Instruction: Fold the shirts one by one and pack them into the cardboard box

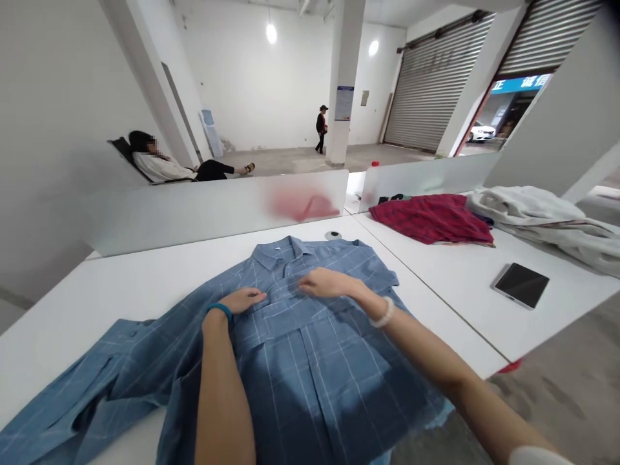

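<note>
A blue shirt with a thin white check lies front up, its collar away from me. One sleeve stretches out to the left, and the other looks folded across the chest. Over the upper chest, my left hand, with a teal band at the wrist, has its fingers closed on the cloth at the left side. My right hand, wearing a pale beaded bracelet, is curled with its fingertips at the cloth below the collar. It is slightly blurred. The shirt's lower hem is over the near table edge.
A white table carries the shirt, backed by a frosted divider. To the right lie red checked cloth, pale garments and a dark-screened tablet. One person reclines beyond the divider; another stands farther back.
</note>
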